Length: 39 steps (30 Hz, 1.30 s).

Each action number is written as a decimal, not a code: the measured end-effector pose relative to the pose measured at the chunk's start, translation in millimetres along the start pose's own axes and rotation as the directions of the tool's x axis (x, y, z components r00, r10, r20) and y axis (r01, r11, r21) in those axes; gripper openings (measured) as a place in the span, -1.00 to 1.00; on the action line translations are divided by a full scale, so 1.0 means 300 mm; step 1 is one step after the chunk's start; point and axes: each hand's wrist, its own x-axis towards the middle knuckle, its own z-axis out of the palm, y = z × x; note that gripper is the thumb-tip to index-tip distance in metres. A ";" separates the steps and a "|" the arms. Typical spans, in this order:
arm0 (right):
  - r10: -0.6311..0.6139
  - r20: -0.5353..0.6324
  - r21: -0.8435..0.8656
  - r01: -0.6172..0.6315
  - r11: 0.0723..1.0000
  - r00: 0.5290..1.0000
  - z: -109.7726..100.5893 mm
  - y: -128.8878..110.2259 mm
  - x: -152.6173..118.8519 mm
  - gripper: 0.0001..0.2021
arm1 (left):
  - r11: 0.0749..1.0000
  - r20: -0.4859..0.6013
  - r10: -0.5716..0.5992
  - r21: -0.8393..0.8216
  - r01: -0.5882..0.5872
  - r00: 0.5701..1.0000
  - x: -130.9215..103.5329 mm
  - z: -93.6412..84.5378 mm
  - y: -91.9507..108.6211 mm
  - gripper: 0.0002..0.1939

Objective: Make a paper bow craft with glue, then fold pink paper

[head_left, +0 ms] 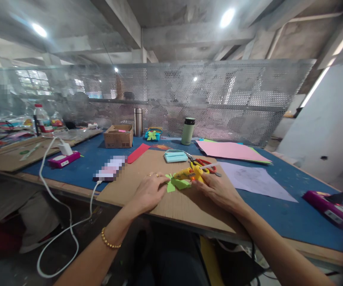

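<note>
My right hand (219, 191) is wrapped round a yellow hot glue gun (186, 173), its nozzle pointing left. A small light glows on the gun, and a glue stick juts from its back. Under the nozzle lies a light green paper bow (170, 186) on a cardboard sheet (147, 163). The fingers of my left hand (152, 191) pinch the bow's left side. Just behind the gun are scissors (208, 163) with red and yellow handles, and a folded light blue paper piece (175, 156).
A red paper strip (138, 153), a phone (110, 169) on a white cable and a purple power strip (64, 159) lie leftward. Behind stand a cardboard box (118, 136), a steel flask (138, 122) and a green tumbler (188, 132). Pink (231, 151) and lilac paper (257, 180) lie right.
</note>
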 end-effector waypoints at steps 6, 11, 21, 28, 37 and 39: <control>-0.012 0.003 -0.045 0.012 0.999 1.000 0.005 0.017 0.004 -0.48 | 1.000 0.003 -0.007 -0.009 0.007 1.000 -0.001 -0.005 0.004 -0.69; -0.013 -0.001 -0.040 0.013 0.999 1.000 -0.001 0.006 -0.002 -0.50 | 1.000 0.005 -0.014 0.006 0.014 1.000 -0.001 -0.005 0.003 -0.68; 0.000 -0.008 -0.021 0.000 1.000 1.000 0.002 0.019 0.000 -0.51 | 1.000 0.004 -0.002 -0.005 0.002 1.000 0.000 -0.005 0.003 -0.70; -0.030 -0.011 0.002 0.030 1.000 1.000 0.002 0.025 0.000 -0.53 | 1.000 0.009 -0.005 0.003 0.005 1.000 0.001 -0.004 0.002 -0.70; -0.024 -0.020 -0.009 0.024 1.000 1.000 0.010 0.039 0.007 -0.53 | 1.000 0.014 -0.006 -0.005 0.006 1.000 0.000 -0.010 0.009 -0.69; -0.016 -0.024 -0.024 0.015 1.000 1.000 0.013 0.041 0.008 -0.52 | 1.000 0.012 -0.007 -0.006 0.007 1.000 0.000 -0.009 0.008 -0.70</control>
